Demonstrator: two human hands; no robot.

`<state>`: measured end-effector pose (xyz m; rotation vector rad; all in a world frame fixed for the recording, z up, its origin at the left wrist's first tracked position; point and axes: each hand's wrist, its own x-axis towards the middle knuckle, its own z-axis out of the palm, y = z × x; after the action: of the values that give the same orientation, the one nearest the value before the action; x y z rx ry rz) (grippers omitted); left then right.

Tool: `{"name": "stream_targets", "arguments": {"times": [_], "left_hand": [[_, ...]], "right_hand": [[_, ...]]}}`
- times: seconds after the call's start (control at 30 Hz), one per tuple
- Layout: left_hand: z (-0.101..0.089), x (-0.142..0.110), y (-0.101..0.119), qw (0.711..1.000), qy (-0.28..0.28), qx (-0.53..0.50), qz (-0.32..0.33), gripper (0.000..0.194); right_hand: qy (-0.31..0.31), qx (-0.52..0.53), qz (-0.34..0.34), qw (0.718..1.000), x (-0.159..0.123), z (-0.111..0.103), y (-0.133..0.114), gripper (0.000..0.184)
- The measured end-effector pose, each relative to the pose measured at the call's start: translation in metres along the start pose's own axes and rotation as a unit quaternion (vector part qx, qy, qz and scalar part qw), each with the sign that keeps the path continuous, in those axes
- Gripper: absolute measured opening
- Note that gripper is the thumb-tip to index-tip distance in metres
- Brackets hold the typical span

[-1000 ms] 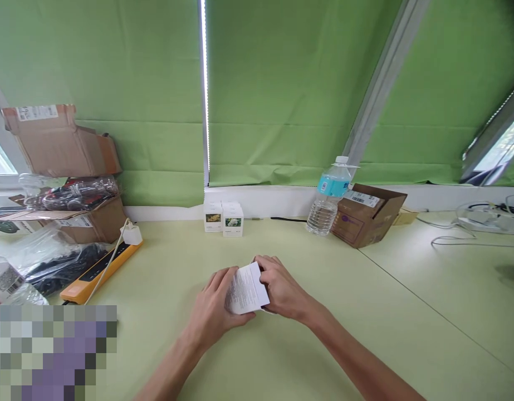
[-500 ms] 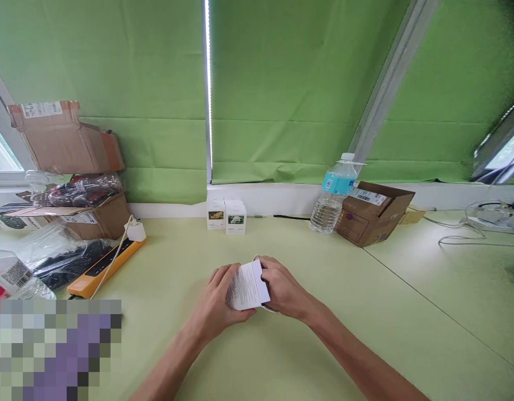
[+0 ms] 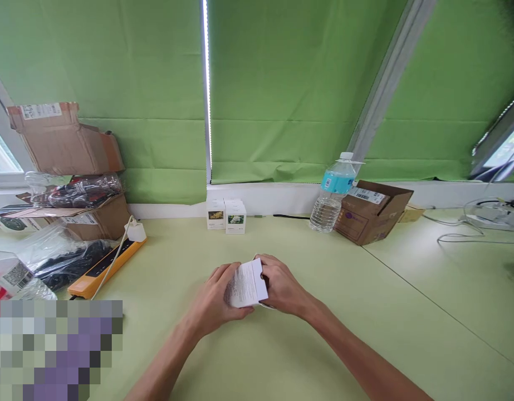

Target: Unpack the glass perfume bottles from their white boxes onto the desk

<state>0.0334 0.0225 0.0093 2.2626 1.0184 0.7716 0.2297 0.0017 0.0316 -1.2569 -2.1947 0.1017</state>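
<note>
A white printed leaflet [image 3: 245, 285], folded and covered in small text, is held above the pale green table [image 3: 323, 328] at the middle of the view. My left hand [image 3: 210, 298] grips its left side. My right hand [image 3: 280, 285] grips its right side, with the fingers curled over the edge. A thin white edge shows below the leaflet beside my right hand, and what it belongs to is hidden.
Two small white product boxes [image 3: 225, 216] stand at the table's back edge. A water bottle [image 3: 332, 197] and a cardboard box [image 3: 372, 214] are to their right. On the left lie an orange power strip [image 3: 108, 268] and a plastic bag with black contents [image 3: 64, 264].
My hands and the leaflet stay almost in place, with a slight shift in the leaflet's tilt. The background has shifted a little between frames.
</note>
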Motion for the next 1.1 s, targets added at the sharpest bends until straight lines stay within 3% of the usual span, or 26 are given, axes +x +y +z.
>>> {"name": "stream_targets", "arguments": {"times": [0.63, 1.1], "left_hand": [[-0.019, -0.004, 0.000, 0.999, -0.013, 0.045, -0.007, 0.065], [-0.030, -0.007, -0.012, 0.997, -0.029, 0.040, -0.053, 0.063]], "right_hand": [[0.000, -0.018, 0.030, 0.999, -0.002, -0.022, -0.006, 0.020], [0.020, 0.083, 0.070, 0.994, -0.002, -0.030, 0.006, 0.010]]}}
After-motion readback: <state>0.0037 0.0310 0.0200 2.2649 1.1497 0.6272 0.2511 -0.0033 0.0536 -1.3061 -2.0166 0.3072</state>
